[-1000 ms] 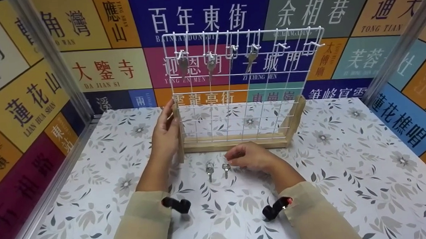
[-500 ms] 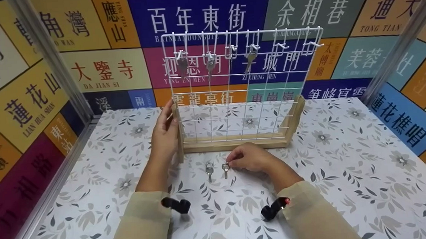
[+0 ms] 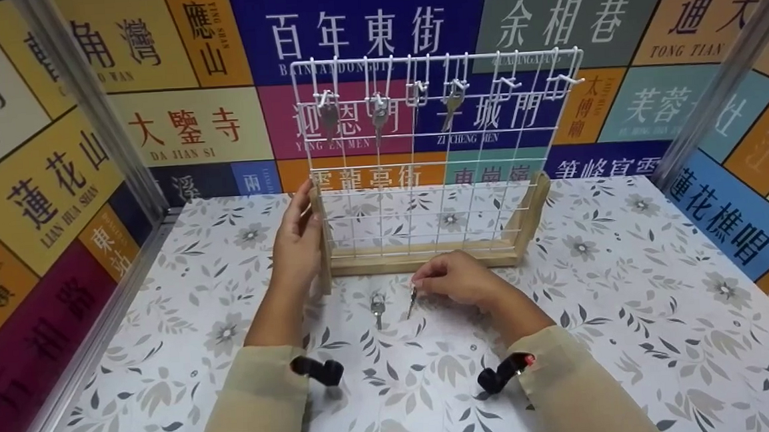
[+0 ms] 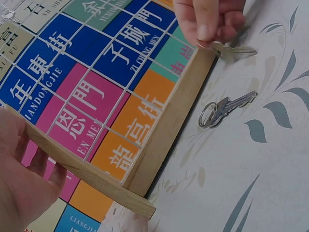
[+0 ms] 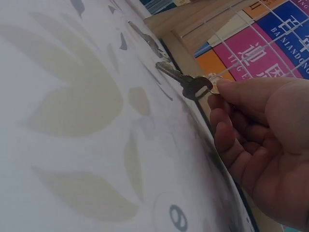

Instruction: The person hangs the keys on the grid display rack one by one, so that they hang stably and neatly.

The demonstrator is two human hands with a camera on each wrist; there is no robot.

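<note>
On my head feed, I find the right hand [image 3: 458, 279] in front of the rack's wooden base [image 3: 421, 262], thumb and forefinger pinching a key [image 3: 412, 302] by its ring [image 5: 215, 80]. The key hangs tilted, blade down and toward the wearer, over the floral tabletop [image 3: 592, 337]. Whether its tip touches that surface, I cannot tell. My right wrist feed confirms the pinch, the remaining fingers being bent in toward the palm.

I record the left hand [image 3: 298, 244] against the outer side of the rack's left upright [image 3: 323, 246]; whether its fingers curl round the wood, I cannot establish.

A second key [image 3: 378, 310] lies flat on the tabletop with its ring attached, just to the left of the held one and between the two forearms.

Above the base I note a white wire grid [image 3: 435, 164] bearing a row of hooks along its top. Counting from the left, keys hang on the first [image 3: 330, 122], second [image 3: 380, 119] and fourth [image 3: 453, 108]; the third hook's load is too small to identify. Behind stands a wall of coloured sign panels [image 3: 192, 127]. Both sleeves [image 3: 256, 404] are beige.
</note>
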